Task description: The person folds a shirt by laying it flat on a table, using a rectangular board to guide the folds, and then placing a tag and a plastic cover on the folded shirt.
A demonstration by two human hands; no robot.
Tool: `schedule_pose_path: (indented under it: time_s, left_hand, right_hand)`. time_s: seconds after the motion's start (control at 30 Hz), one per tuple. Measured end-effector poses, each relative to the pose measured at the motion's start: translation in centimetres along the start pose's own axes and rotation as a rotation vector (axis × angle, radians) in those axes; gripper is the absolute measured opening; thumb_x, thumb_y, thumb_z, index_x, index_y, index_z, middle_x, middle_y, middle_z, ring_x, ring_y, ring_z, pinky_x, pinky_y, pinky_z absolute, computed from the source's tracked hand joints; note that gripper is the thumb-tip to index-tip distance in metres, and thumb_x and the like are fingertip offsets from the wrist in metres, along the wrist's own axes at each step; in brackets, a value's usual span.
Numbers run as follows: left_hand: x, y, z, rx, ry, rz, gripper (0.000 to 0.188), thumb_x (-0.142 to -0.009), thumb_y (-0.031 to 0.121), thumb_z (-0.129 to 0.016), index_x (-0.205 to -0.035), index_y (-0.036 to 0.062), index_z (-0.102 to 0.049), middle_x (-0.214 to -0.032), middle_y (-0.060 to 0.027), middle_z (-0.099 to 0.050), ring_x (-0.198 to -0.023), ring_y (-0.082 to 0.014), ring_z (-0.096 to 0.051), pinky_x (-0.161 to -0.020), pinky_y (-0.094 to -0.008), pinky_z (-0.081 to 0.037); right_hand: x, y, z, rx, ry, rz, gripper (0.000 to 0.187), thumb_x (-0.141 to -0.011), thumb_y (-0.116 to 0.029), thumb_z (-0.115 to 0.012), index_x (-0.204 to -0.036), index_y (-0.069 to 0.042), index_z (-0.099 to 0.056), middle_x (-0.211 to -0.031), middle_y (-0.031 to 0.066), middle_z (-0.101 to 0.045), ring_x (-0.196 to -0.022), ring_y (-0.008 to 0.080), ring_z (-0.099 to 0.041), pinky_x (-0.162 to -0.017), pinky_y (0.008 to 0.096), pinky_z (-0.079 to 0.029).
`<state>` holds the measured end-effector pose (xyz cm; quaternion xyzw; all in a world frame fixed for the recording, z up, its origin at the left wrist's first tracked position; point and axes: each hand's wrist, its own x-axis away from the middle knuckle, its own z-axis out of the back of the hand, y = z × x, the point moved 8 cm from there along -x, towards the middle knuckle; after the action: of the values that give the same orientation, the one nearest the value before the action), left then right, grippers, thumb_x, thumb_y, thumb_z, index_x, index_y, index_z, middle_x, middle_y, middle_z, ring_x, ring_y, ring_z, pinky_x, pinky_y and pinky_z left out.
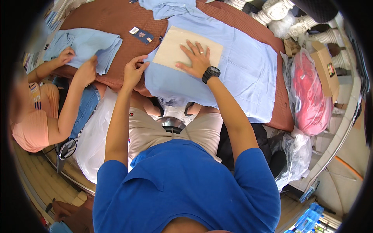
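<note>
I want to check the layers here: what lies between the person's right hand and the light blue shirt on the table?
In the head view, a beige cardboard sheet lies between them: the right hand presses flat on it, and it rests on the light blue shirt.

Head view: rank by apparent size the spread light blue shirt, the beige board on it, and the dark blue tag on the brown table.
1. Spread light blue shirt, largest by far.
2. Beige board, under the right hand.
3. Dark blue tag, smallest.

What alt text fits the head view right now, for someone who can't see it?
The right hand presses flat on a beige board lying on a light blue shirt, while the left hand pinches the shirt's edge. A co-worker's hands handle another light blue garment alongside.
</note>
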<state>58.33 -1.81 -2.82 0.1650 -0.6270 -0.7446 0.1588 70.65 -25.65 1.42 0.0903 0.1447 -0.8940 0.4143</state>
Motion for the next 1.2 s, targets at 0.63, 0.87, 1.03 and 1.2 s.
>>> schedule_pose_path:
  time_s: [0.63,0.87,1.03,1.2]
  left_hand:
    - [0.3,0.5,0.3,-0.029,-0.019,0.0,0.032,-0.089,0.007,-0.07,-0.12,-0.0009,-0.066,-0.078,0.0005,-0.062,-0.071,-0.0052,-0.055,-0.067,-0.0193,-0.047]
    - [0.1,0.5,0.3,-0.071,-0.023,-0.005,0.033,-0.087,0.007,-0.072,-0.119,0.0024,-0.068,-0.085,-0.0023,-0.065,-0.072,-0.0067,-0.058,-0.065,-0.0216,-0.048]
    - [1.4,5.0,-0.5,-0.484,0.096,-0.203,0.028,-0.082,0.006,-0.07,-0.11,0.0069,-0.069,-0.106,-0.014,-0.063,-0.079,-0.0283,-0.063,-0.073,-0.0366,-0.051]
    - [3.9,11.2,-4.8,-0.782,0.167,-0.588,0.031,-0.084,0.004,-0.065,-0.115,0.0049,-0.064,-0.123,-0.015,-0.057,-0.112,-0.0342,-0.054,-0.094,-0.0422,-0.045]
  right_hand:
    - [0.2,-0.5,0.0,0.049,0.067,0.075,0.082,-0.082,-0.077,-0.048,-0.147,-0.027,-0.043,-0.158,0.0077,-0.029,-0.144,0.0382,-0.025,-0.11,0.0718,-0.012]
    - [0.2,-0.2,0.0,0.05,0.061,0.075,0.083,-0.082,-0.078,-0.048,-0.148,-0.027,-0.041,-0.158,0.0081,-0.03,-0.145,0.0377,-0.025,-0.11,0.0719,-0.011]
    - [0.4,0.0,0.1,0.079,0.04,0.068,0.083,-0.083,-0.077,-0.047,-0.149,-0.027,-0.039,-0.158,0.0077,-0.029,-0.144,0.0382,-0.025,-0.11,0.0719,-0.013]
    - [0.3,-0.4,0.1,0.079,0.045,0.073,0.083,-0.084,-0.077,-0.046,-0.15,-0.028,-0.037,-0.159,0.0069,-0.027,-0.144,0.0387,-0.026,-0.109,0.0726,-0.014]
